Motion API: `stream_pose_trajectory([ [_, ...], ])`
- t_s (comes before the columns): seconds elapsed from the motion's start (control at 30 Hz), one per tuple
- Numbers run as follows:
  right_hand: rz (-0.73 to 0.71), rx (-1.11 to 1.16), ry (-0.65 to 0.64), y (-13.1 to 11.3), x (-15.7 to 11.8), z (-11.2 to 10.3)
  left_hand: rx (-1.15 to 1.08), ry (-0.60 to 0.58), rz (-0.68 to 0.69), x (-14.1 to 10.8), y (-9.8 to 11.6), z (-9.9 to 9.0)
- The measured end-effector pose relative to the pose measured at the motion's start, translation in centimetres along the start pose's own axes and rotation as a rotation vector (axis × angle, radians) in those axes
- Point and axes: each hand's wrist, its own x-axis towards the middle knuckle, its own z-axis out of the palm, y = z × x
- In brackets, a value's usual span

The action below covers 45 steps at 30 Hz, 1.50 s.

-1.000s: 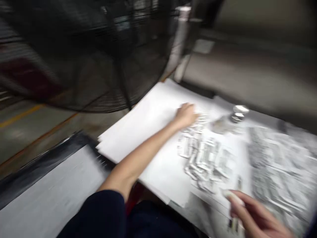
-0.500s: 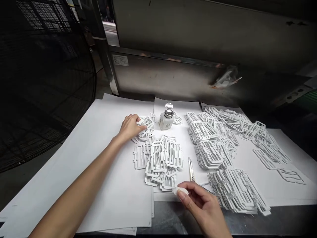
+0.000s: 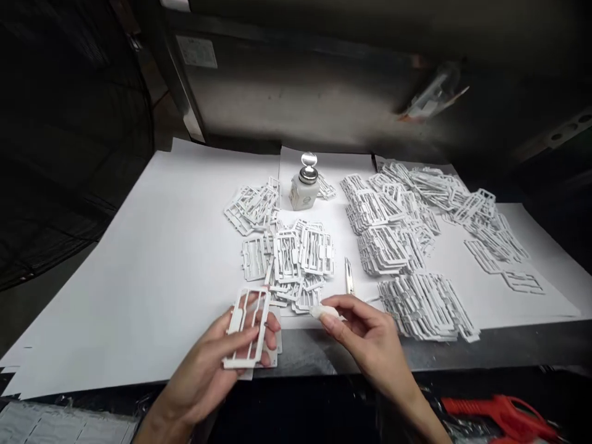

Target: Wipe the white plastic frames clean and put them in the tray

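Near the front edge of the bench, my left hand (image 3: 203,370) grips a white slotted plastic frame (image 3: 237,361), its thumb lying across the bars. My right hand (image 3: 370,333) pinches a small white wad (image 3: 324,312), which looks like cotton or cloth, between thumb and forefinger. The wad and the frame are apart. Just beyond my hands lies a loose pile of similar white frames (image 3: 303,256). A smaller heap of frames (image 3: 253,206) sits behind it on the left. Past the pile stands a white pump bottle (image 3: 304,191) with its metal lid flipped up.
Stacks of white frames (image 3: 383,246) fill the right side. A pointed metal tool (image 3: 349,276) lies between pile and stacks. White paper sheets (image 3: 152,246) cover the bench. A metal panel (image 3: 296,92) closes the back. Below the front edge, a red tool (image 3: 499,416) is at right.
My left hand has come back from the far left heap toward me, now with a frame in it. My right hand still pinches the wad. The view has tilted downward.
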Motion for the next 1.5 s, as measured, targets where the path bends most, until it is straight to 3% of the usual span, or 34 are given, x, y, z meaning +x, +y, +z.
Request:
stream_pose_trajectory([
  [0.13, -0.076, 0.006, -0.092, 0.0, 0.0, 1.4, -0.236, -0.035, -0.126, -0.8, -3.9, 0.6],
  [0.27, -0.198, -0.174, -0.105, -0.2, 0.1, 2.6, -0.297, -0.099, -0.165, -0.2, -5.1, 1.6],
  [0.43, -0.300, -0.384, -0.142, -0.5, -0.1, 3.0, -0.240, 0.003, -0.157, -0.2, -5.3, 2.4],
  [0.57, -0.256, -0.523, -0.099, -0.3, -0.3, 1.3, -0.171, -0.009, -0.162, -0.3, -5.3, 2.2],
  [0.7, -0.231, -0.529, -0.044, -0.1, -0.4, -0.5, -0.169, -0.024, -0.200, -0.2, -5.0, 2.0],
  [0.83, -0.218, -0.489, -0.009, -0.2, -0.5, -0.9, -0.184, -0.024, -0.227, -0.1, -4.9, 2.1],
  [1.37, -0.302, -0.489, -0.102, -0.2, -1.0, 0.9, -0.353, 0.068, -0.187, 0.2, -5.4, 3.0],
  [1.5, -0.280, -0.504, -0.278, -0.2, -2.1, 0.6, -0.300, 0.087, -0.134, 0.3, -5.1, 3.1],
])
